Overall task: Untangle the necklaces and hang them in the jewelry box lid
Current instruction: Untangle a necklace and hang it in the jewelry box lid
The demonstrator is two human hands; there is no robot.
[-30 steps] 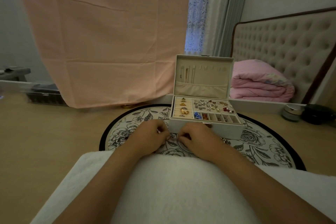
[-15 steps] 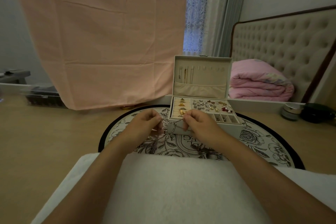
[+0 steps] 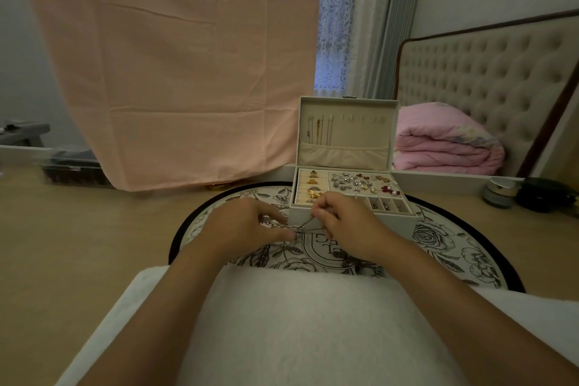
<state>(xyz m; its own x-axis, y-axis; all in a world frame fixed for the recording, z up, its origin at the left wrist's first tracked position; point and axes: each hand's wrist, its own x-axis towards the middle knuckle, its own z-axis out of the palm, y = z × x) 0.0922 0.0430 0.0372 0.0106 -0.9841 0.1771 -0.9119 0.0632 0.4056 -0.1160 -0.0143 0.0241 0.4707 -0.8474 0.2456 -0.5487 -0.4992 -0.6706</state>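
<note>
Both hands are up in front of the jewelry box (image 3: 404, 224), with the tangled necklaces (image 3: 299, 229) pulled out between them. The left hand (image 3: 247, 226) has its thumb and fingers curled in, and they pinch the silver chains at the fingertips. The right hand (image 3: 347, 226) is curled too and pinches the same chains from the other side, a little higher up. So the chains run like a short bridge from one hand to the other. A small knot sits in that bridge, nearer the left hand, and a loose bit hangs down from it. The chains are held up off the round flower mat (image 3: 445, 244), just in front of the box's front wall.

The box stands open on the mat. Its lid (image 3: 360, 131) stands straight up at the back. A few thin hung chains (image 3: 319, 130) dangle on the left side of the lid, and their ends go down behind a cloth pocket. In the bottom part, gold rings (image 3: 313, 188) sit in the left section and many little earrings (image 3: 360, 182) lie in the section beside it.

A white fluffy cushion (image 3: 297, 323) lies close to the person, under both arms. A big pink cloth (image 3: 188, 72) hangs behind the box on the left. A folded pink blanket (image 3: 445, 141) lies on the right.
</note>
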